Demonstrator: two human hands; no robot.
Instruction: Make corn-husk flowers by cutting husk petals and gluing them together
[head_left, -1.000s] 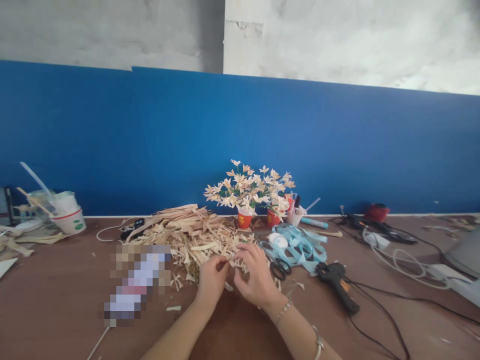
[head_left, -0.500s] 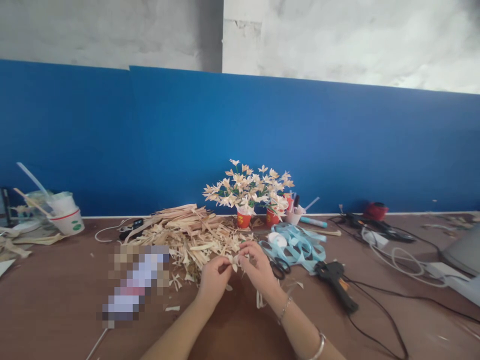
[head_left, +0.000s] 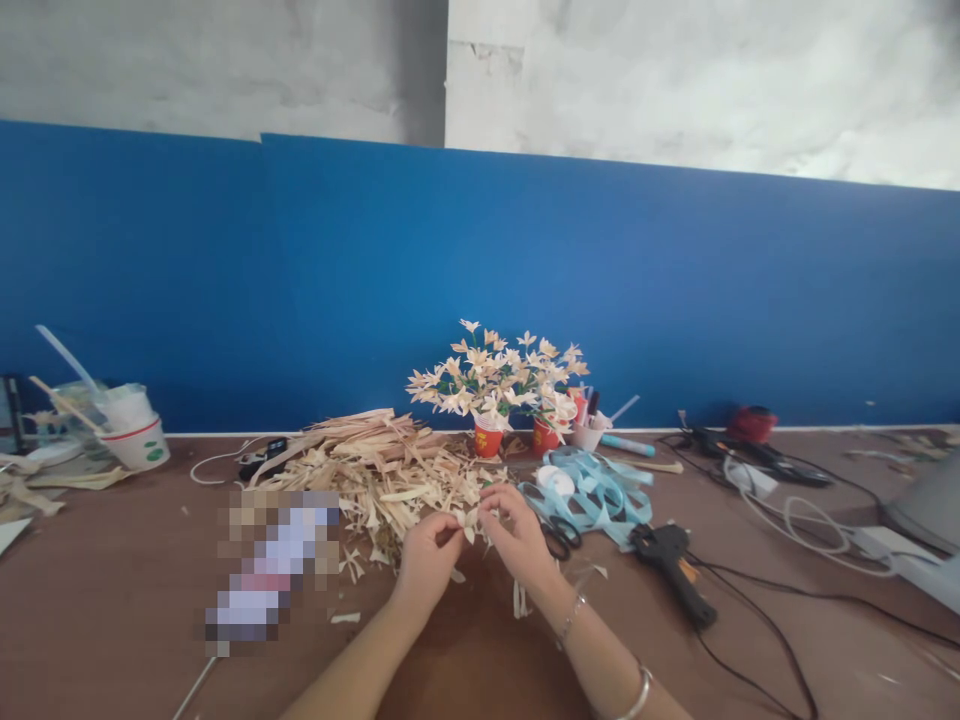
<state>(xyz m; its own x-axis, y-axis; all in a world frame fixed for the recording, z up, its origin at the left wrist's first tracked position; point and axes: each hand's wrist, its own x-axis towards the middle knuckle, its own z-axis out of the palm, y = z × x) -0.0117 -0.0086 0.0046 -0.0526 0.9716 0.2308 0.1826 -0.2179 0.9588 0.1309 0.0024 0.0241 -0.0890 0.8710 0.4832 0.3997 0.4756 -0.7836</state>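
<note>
Between my hands, above the table's front middle, is a small cream flower (head_left: 469, 526) that looks made of dried corn husk. My left hand (head_left: 429, 560) pinches its left side between thumb and index finger. From the right, my right hand (head_left: 519, 535) has its thumb and fingers curled together at the flower's other edge, where the exact contact is too small to see. Just behind lies a pile of dried husk strips and cut pieces (head_left: 375, 470). Black-handled scissors (head_left: 561, 538) lie beside my right hand, partly hidden by it.
Husk flowers on green stems (head_left: 502, 375) stand in red paper cups (head_left: 487, 437) at the back. Pale blue ribbon (head_left: 600, 490) and a black glue gun (head_left: 675, 575) with trailing cables lie right. A blurred-out object (head_left: 270, 575) with a cord lies left, a white cup (head_left: 139, 445) farther left.
My hands stay in nearly the same place. The flower between the fingertips seems slightly turned, its petals showing a little more clearly; nothing else has moved.
</note>
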